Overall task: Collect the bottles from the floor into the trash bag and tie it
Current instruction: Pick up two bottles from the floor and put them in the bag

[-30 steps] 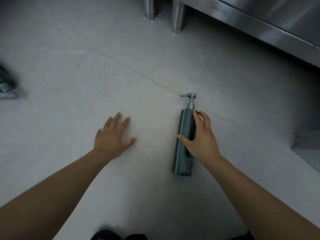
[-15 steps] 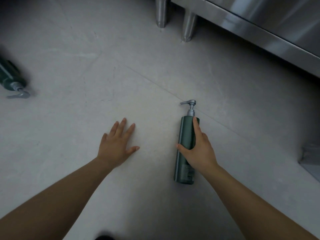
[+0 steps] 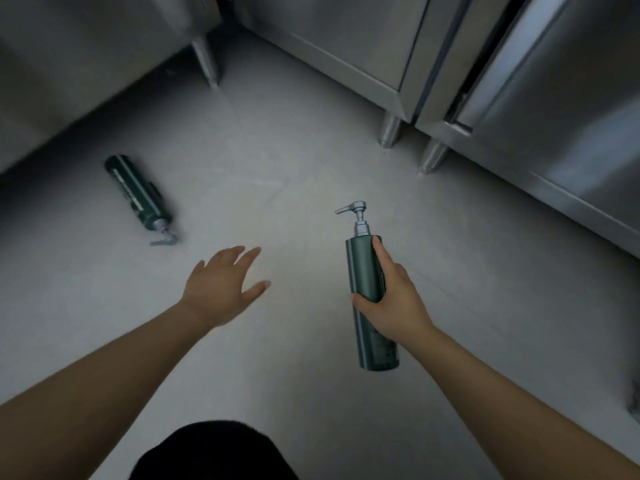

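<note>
Grey floor (image 3: 277,150), steel cabinets (image 3: 346,36); right grip (image 3: 398,306) holds pump bottle (image 3: 362,265); left grip (image 3: 218,289) wide.

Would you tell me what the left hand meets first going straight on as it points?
The left hand points up-right over bare floor; the fallen pump bottle lies off-line, so probably a cabinet leg.

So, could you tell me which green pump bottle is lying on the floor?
The bottle on the left; the right hand holds the other bottle.
</note>
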A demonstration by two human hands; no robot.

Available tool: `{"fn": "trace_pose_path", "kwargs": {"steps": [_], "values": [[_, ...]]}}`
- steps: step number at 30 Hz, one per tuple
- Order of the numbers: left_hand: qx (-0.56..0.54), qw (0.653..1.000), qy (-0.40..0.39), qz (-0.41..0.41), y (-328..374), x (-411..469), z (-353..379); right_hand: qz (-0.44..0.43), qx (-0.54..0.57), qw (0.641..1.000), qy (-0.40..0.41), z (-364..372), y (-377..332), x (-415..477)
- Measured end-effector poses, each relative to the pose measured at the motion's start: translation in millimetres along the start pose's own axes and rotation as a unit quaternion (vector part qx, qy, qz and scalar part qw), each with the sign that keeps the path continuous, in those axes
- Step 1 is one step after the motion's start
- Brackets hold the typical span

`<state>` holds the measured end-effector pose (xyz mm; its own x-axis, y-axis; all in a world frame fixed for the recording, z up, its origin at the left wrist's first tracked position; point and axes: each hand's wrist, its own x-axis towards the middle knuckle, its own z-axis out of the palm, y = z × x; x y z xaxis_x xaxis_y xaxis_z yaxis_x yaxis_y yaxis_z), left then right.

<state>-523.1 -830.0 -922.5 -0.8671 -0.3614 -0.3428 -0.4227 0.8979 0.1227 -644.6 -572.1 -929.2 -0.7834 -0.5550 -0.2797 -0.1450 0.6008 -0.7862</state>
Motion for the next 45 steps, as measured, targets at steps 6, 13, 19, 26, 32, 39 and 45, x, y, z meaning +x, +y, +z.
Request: {"fn": "trace_pose_path", "kwargs": {"steps": [6,13,19,26,32,39,45], "values": [[-0.046,0.995,0.086,-0.006,-52,-9,-102,-0.075,-0.016,0.997,0.023,4,-134,44],[-0.110,0.976,0.167,-0.087,-113,-15,-167,-0.157,-0.037,0.987,0.005,16,-250,101],[-0.127,0.961,0.164,-0.182,-149,15,-154,-0.184,-0.001,0.979,-0.081,69,-266,167],[-0.150,0.923,0.149,-0.322,-178,47,-144,-0.227,-0.036,0.941,-0.249,105,-278,261],[-0.170,0.901,0.078,-0.392,-180,84,-102,-0.215,-0.049,0.926,-0.306,146,-248,314],[-0.214,0.876,0.111,-0.417,-188,138,-20,-0.184,-0.045,0.918,-0.349,202,-183,353],[-0.266,0.849,0.132,-0.437,-186,165,8,-0.211,-0.080,0.909,-0.350,203,-178,375]]}}
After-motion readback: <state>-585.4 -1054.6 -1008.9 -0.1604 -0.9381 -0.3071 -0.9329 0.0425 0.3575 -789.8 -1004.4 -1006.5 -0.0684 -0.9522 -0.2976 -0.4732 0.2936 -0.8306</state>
